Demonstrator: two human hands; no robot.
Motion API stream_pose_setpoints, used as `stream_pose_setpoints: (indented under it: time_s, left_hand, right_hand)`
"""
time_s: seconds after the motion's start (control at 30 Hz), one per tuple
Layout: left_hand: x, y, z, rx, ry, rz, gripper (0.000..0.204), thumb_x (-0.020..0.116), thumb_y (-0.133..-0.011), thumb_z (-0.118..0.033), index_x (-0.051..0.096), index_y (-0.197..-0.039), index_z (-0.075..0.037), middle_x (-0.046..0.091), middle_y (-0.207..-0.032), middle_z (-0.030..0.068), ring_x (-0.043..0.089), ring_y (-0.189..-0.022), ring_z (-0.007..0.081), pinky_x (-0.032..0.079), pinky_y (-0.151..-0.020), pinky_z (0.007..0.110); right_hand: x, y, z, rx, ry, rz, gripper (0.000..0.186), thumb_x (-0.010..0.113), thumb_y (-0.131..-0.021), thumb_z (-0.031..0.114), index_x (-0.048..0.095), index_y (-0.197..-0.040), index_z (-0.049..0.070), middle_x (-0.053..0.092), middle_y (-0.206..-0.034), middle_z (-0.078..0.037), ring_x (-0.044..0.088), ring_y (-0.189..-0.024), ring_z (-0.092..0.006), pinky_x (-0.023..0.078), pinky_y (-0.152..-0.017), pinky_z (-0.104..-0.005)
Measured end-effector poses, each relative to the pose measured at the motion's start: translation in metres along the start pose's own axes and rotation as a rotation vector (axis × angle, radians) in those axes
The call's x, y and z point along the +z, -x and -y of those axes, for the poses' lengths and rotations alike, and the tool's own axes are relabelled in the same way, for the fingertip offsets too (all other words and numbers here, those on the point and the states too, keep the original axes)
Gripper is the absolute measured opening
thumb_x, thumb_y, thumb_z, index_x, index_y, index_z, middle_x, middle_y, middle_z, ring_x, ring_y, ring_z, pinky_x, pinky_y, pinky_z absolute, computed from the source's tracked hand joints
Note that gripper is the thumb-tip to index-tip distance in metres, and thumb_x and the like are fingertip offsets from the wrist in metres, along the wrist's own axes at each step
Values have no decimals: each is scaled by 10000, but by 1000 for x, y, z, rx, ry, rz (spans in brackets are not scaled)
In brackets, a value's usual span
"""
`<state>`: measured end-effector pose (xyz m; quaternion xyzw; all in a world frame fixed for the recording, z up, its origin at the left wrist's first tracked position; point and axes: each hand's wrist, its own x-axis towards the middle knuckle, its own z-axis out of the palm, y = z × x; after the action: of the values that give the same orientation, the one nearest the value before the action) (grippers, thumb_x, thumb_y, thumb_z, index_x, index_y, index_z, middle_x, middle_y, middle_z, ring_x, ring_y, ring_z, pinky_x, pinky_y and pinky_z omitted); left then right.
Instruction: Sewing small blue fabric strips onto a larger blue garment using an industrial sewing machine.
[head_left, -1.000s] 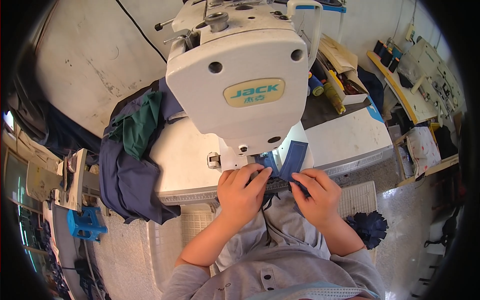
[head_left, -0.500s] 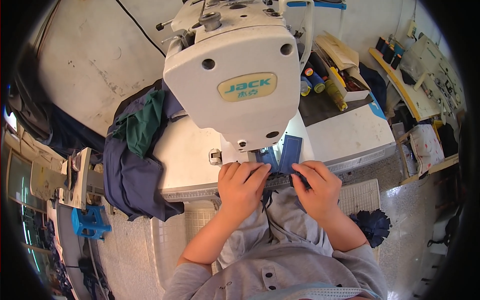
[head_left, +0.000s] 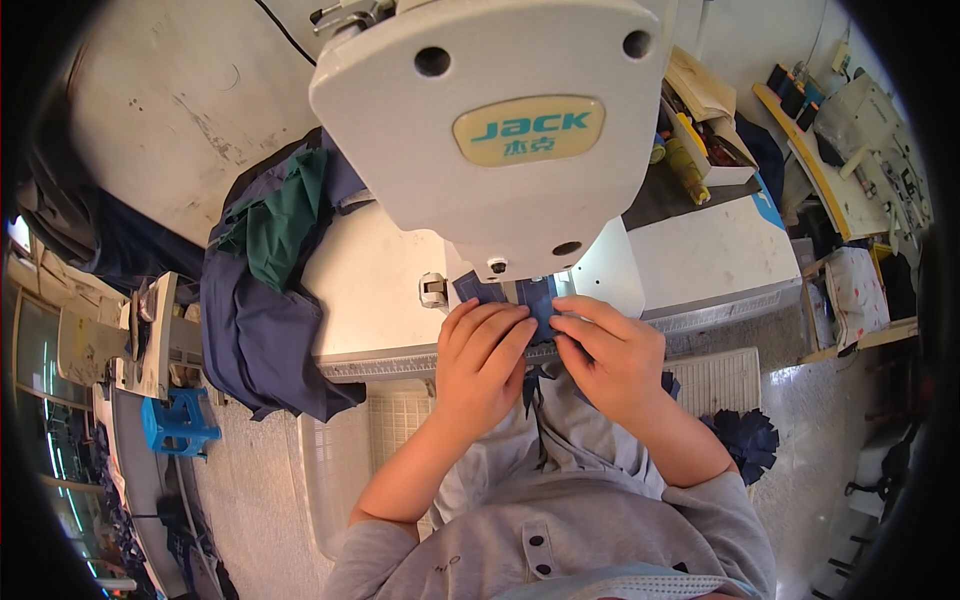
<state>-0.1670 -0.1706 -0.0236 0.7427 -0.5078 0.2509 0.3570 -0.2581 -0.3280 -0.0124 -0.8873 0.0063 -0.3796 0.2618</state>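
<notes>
Under the head of a white sewing machine (head_left: pixel 400 150) lie two joined dark blue fabric strips (head_left: pixel 538 299), with pale stitch lines on them. One strip is beneath the needle area, the other angles off to its left. My left hand (head_left: pixel 482 355) presses its fingertips onto the near end of the strips. From the other side my right hand (head_left: pixel 612 350) pinches the right strip's edge between thumb and fingers. The machine head hides the needle and the presser foot. Dark strips of cloth (head_left: pixel 534 385) hang below my hands at the table edge.
Navy cloth (head_left: pixel 262 345) with a green piece (head_left: pixel 285 220) on it drapes over the table's left side. At the back right stands an open box (head_left: pixel 722 150) of tools. A blue stool (head_left: pixel 180 422) is on the floor at left, a bundle of dark fabric pieces (head_left: pixel 743 443) at right.
The blue strips have shifted left, so the right one now lies beneath the needle area. My right hand has moved left with them. The view has come closer to the machine head.
</notes>
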Motion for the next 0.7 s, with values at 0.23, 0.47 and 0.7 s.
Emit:
stream_pose_setpoints:
  time_s: [0.23, 0.47, 0.7]
  left_hand:
    - [3, -2, -3, -43, -61, -17, 331, 747, -683, -48, 678, -1006, -74, 671, -1105, 55, 600, -1021, 266, 427, -953, 448]
    - [9, 0, 1, -31, -67, -30, 346, 777, -669, -87, 683, -1003, -79, 664, -1121, 42, 601, -1027, 255, 410, -966, 454]
    - [8, -1, -2, -35, -54, -46, 346, 766, -619, 1, 701, -956, -49, 692, -1075, 69, 606, -1013, 284, 441, -950, 437]
  right_hand:
    - [0, 0, -2, -55, 72, 14, 221, 760, -733, 141, 710, -944, 96, 681, -1061, 34, 647, -636, -152, 507, -564, -272]
    - [-1, -2, -5, -43, 60, 39, 251, 770, -718, 167, 708, -950, 94, 678, -1071, 39, 653, -647, -143, 508, -570, -265]
    - [-3, -2, -6, -45, 51, 38, 255, 773, -709, 164, 715, -949, 99, 682, -1066, 49, 662, -662, -127, 508, -570, -258]
